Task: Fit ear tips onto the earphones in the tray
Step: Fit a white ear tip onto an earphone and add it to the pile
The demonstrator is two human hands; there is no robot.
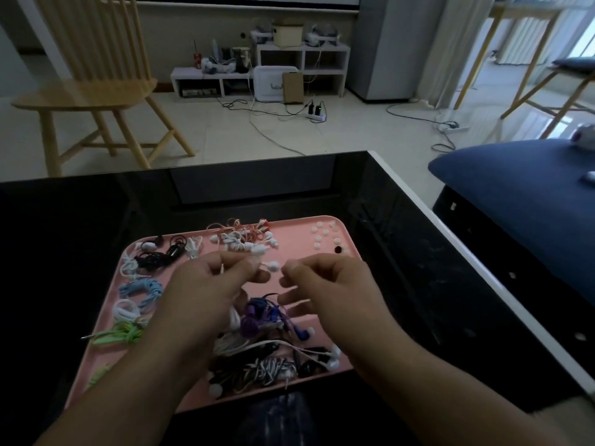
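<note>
On the black table [402, 252], over the pink tray [299, 239], left hand [206, 284] pinches a white earbud [273, 266], right hand [325, 284] seemingly pinches a tip, best pushed on straight.

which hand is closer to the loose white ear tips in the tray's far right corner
Right. The right hand is just below and left of the loose ear tips; the left hand is well off to their left, holding a white earphone.

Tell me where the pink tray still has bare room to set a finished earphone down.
Bare pink shows between the white-and-pink bundle and the loose ear tips in the far right corner of the tray. Another patch lies near left, below the green earphones. The left edge and the near middle are crowded with coiled earphones, and both hands cover the centre.
</note>
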